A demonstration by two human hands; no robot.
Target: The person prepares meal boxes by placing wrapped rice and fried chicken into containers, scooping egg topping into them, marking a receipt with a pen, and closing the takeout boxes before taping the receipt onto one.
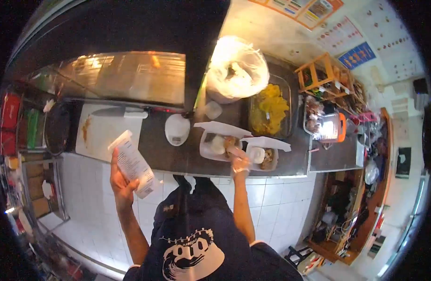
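My left hand (123, 182) is closed on a long printed paper receipt (132, 165), held up in front of the counter's edge with its text side showing. My right hand (239, 162) seems to wear a clear plastic glove. It is over the adjoining sides of two white takeaway boxes, its fingers near the food in the left one; blur hides whether they grip anything. Both lids stand open. The left box (207, 151) holds a white mound and brownish food. In the right box (274, 164) sit a white round item and brown food pieces.
Left on the counter are a cutting board (91, 140), a large knife (113, 112) and a white kitchen scale (177, 129). Behind the boxes stand a plastic-lined bucket (236, 70) and a glass tray (293, 119) of yellow food. An orange-handled container (335, 127) is farther right.
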